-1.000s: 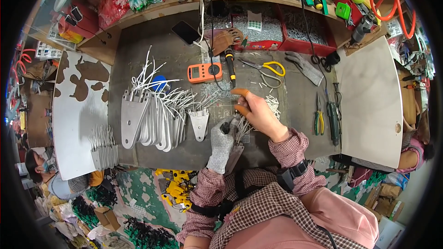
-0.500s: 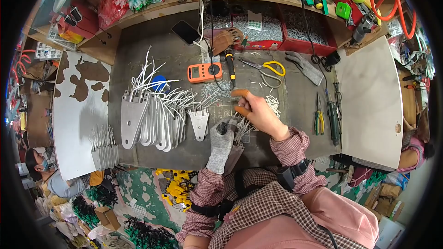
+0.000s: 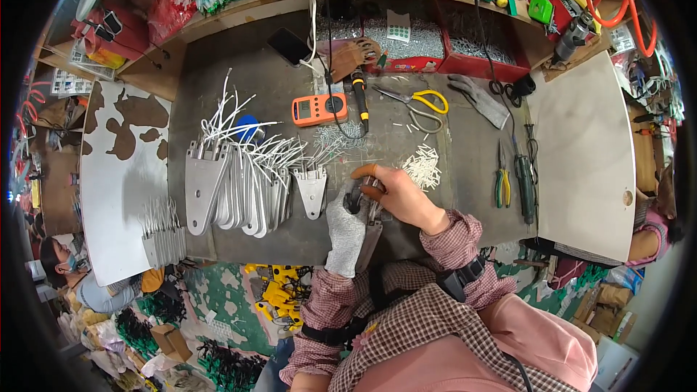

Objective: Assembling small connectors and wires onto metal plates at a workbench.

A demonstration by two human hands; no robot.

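Matt grey metal brackets [image 3: 239,189], knit-cloth glove [image 3: 347,231]

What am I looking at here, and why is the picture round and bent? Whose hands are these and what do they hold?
This is one view from a wide fisheye camera worn on a person's head, looking down at a dark workbench; that lens bends the edges. There is no machine: the two hands are the wearer's own. The left hand, in a grey glove, holds a flat metal plate at the near edge. The bare right hand presses a tool with an orange handle onto it. To the left lies a row of similar metal plates with white wires. Farther back lie an orange meter and yellow-handled pliers.
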